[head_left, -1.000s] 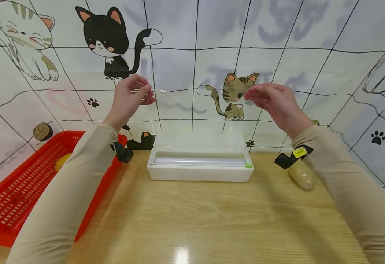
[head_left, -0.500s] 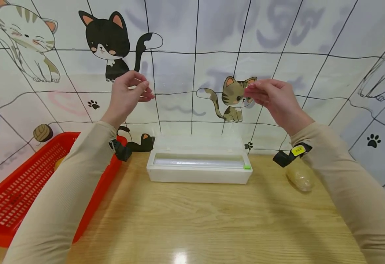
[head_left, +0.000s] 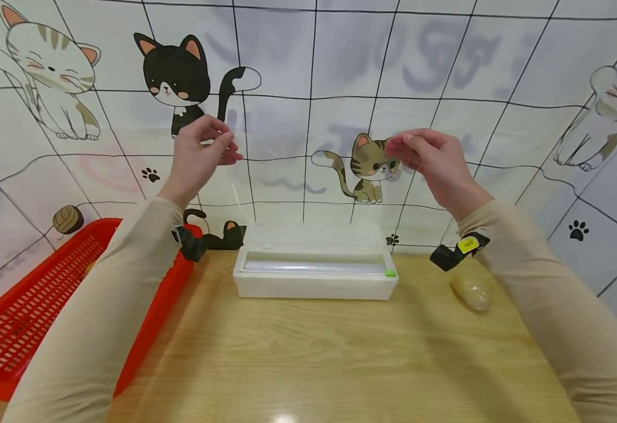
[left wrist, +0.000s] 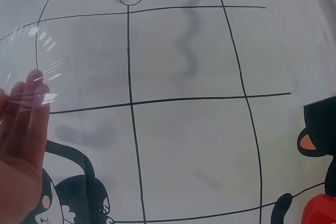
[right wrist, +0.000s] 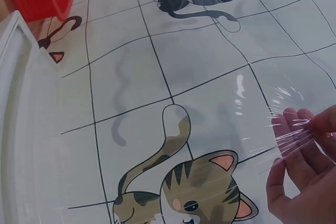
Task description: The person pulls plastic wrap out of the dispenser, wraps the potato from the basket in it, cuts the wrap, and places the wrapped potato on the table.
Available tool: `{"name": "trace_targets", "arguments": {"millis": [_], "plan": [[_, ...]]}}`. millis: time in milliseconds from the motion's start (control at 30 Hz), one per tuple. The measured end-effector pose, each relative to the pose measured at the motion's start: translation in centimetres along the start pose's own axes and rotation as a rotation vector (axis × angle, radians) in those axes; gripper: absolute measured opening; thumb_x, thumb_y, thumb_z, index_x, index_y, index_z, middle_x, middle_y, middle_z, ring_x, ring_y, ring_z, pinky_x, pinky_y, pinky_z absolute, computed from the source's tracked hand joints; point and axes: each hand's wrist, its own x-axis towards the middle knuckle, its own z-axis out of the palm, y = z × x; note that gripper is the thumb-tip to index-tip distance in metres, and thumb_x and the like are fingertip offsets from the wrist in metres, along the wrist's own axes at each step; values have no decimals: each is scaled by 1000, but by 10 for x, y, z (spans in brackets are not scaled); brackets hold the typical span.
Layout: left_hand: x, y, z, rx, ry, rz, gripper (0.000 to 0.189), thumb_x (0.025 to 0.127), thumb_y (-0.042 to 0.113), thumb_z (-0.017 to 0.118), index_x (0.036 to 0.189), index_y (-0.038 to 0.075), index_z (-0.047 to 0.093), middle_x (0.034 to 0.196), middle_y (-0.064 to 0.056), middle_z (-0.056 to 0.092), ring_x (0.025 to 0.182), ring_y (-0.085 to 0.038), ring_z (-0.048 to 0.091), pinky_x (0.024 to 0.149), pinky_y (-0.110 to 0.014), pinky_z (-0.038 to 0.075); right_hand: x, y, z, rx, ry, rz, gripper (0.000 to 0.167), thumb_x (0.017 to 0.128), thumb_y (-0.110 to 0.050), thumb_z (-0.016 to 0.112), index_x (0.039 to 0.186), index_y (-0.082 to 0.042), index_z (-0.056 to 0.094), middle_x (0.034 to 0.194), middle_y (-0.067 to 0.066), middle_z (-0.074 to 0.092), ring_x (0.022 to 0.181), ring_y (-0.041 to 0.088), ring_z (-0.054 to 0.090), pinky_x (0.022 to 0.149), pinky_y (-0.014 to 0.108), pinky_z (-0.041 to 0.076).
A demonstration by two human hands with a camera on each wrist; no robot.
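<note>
In the head view, my left hand [head_left: 202, 153] and right hand [head_left: 432, 167] are raised apart above a white cling film dispenser [head_left: 316, 288]. Its lid stands up at the back, and a roll of cling film [head_left: 313, 267] shows inside. Each hand pinches clear cling film between thumb and fingers. Creases in the cling film [right wrist: 286, 95] fan out from the fingers in the right wrist view. Glints mark the cling film [left wrist: 48, 98] over the fingers in the left wrist view. The sheet between the hands is nearly invisible against the wall.
A red basket [head_left: 39, 317] stands at the left, partly hidden by the left sleeve, with something yellow [head_left: 88, 267] inside. Beside the right forearm lies a pale yellow, glossy oblong thing [head_left: 469, 291]. A cat-patterned wall covering [head_left: 282, 117] rises behind the wooden table [head_left: 297, 352].
The head view has tilted slightly upward, so the dispenser sits lower in it. Both hands keep their pinch on the cling film and have barely moved.
</note>
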Motion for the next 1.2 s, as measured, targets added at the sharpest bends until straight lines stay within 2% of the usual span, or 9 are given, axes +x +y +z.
{"name": "trace_targets", "arguments": {"millis": [233,500,800,1033,1200], "plan": [[3,4,6,-43,-1,-23,9,96,9,59,103,4,59,88,-12,64,73,-14,69,73,-27,54,2,2,-3,16,6,25,14,97,-15,59,101,-5,68,96,2,72,93,13,67,87,28,41],[7,6,9,-79,27,-18,10,96,8,59,104,2,59,87,-11,65,73,-15,68,73,-27,55,6,0,-7,57,13,12,14,97,-14,59,101,-3,68,97,5,72,92,15,67,81,27,43],[14,14,5,-50,58,10,12,96,12,60,106,5,59,88,-11,64,74,-16,68,74,-27,54,9,-14,-7,32,8,-19,16,96,-15,61,104,-4,68,96,4,72,93,14,67,84,26,42],[9,13,5,-175,53,19,7,95,6,60,101,4,60,85,-12,64,72,-18,68,71,-26,55,5,-11,-11,22,-27,-58,16,95,-14,62,103,-2,70,95,5,72,92,14,67,83,26,42],[7,18,4,-217,30,31,5,95,5,60,99,6,61,83,-11,65,72,-18,69,68,-24,55,0,-14,-16,13,-50,-79,19,94,-14,63,105,0,69,97,7,72,93,16,67,84,26,43]]}}
